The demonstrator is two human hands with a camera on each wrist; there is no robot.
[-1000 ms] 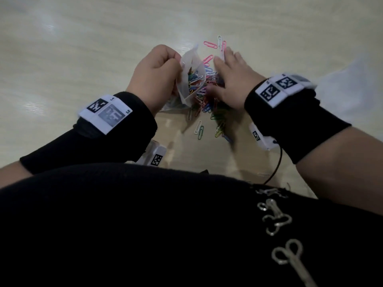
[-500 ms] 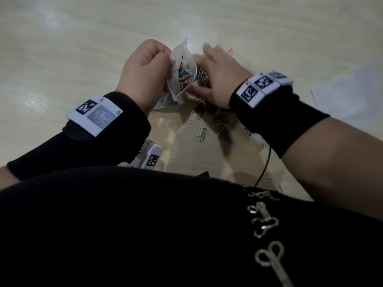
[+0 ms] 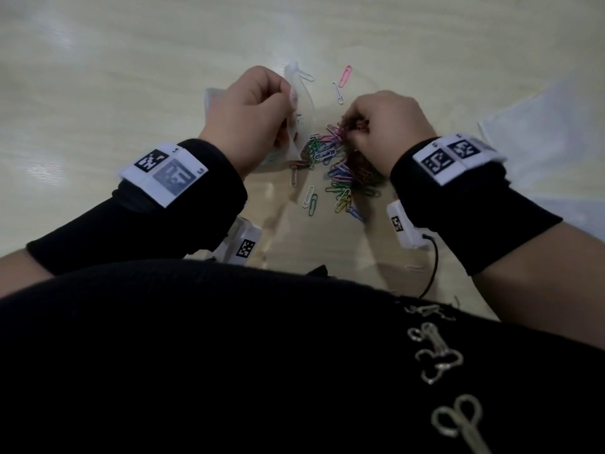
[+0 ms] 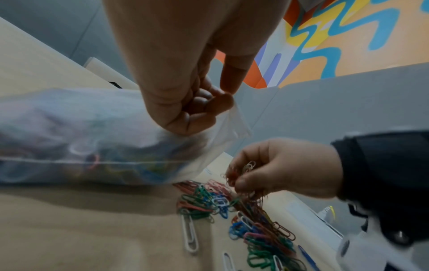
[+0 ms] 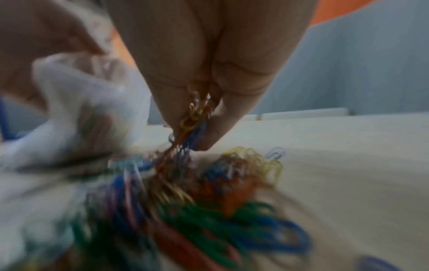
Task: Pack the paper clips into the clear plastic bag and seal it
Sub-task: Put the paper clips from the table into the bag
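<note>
The left hand (image 3: 248, 116) pinched the clear plastic bag (image 4: 97, 139) by its mouth, presumably for loading; at three o'clock, the right hand (image 3: 389, 126) grasped paper clips (image 3: 340, 172) from the bench (image 3: 98, 77) pile.

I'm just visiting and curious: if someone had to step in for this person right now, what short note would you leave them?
Left hand: holds the clear plastic bag by its mouth; bag unsealed, some clips already inside.
Right hand: pinches a bunch of paper clips just above the pile on the table.
A few stray clips lie beyond the hands.
Left: drop in this bunch, gather the pile and strays, seal the bag.
</note>
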